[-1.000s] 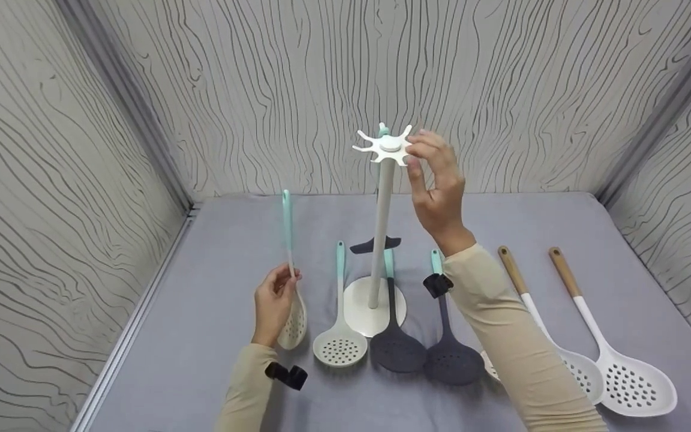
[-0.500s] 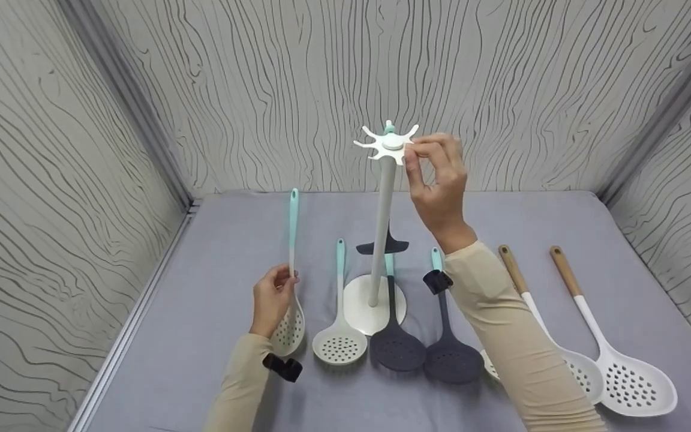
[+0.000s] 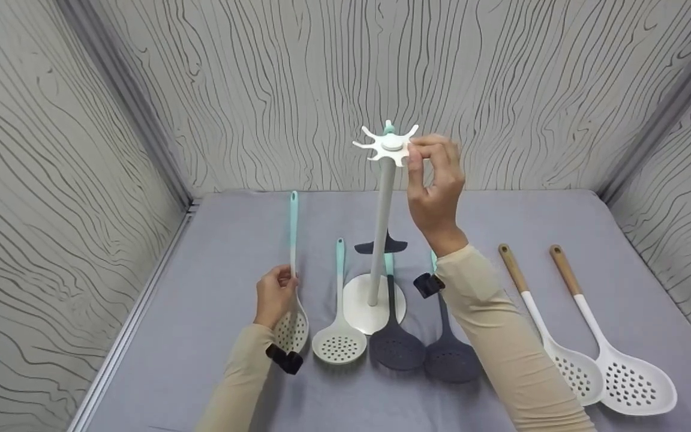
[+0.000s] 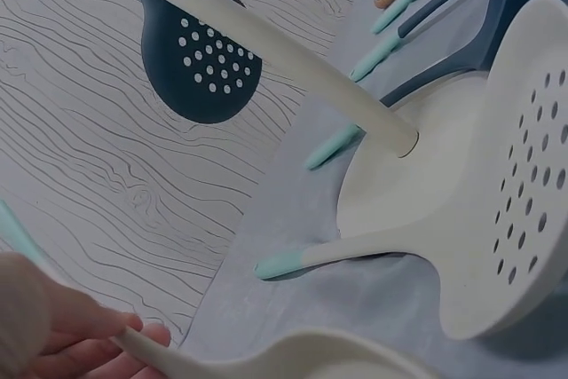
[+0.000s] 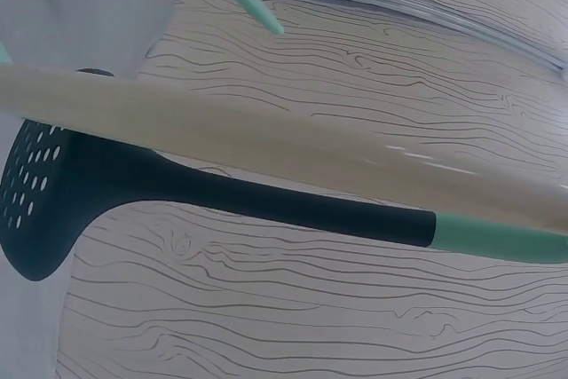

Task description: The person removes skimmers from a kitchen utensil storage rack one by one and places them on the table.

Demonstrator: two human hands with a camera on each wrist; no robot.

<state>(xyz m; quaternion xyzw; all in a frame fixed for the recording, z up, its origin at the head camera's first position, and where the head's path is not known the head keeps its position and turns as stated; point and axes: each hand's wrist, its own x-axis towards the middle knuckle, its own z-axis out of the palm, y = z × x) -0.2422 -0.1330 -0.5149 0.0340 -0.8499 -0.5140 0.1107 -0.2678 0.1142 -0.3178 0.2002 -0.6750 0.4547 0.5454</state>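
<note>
My left hand [image 3: 275, 295] grips a pale skimmer [image 3: 294, 222] by its neck; its mint handle points up and its perforated bowl hangs low by the wrist. With thumb and fingers, my right hand [image 3: 439, 186] pinches a hook at the right side of the white utensil stand's [image 3: 383, 216] top. From a far hook hangs a dark skimmer [image 5: 302, 208] with a mint handle end, partly behind the pole in the head view. The left wrist view shows its perforated head [image 4: 200, 64]. The right hand is outside the right wrist view.
Around the stand's round base [image 3: 357, 312] lie another pale skimmer [image 3: 339, 348] and two dark skimmers [image 3: 397, 349] [image 3: 450, 360]. Two white skimmers with wooden handles [image 3: 512, 270] [image 3: 630, 384] lie at the right, one partly behind my right sleeve. Patterned walls [image 3: 321, 72] enclose the table.
The right hand has closed its fingers on the hook, and the stand's top with the hanging skimmer has shifted slightly right. The left-hand skimmer has turned, showing more of its bowl.
</note>
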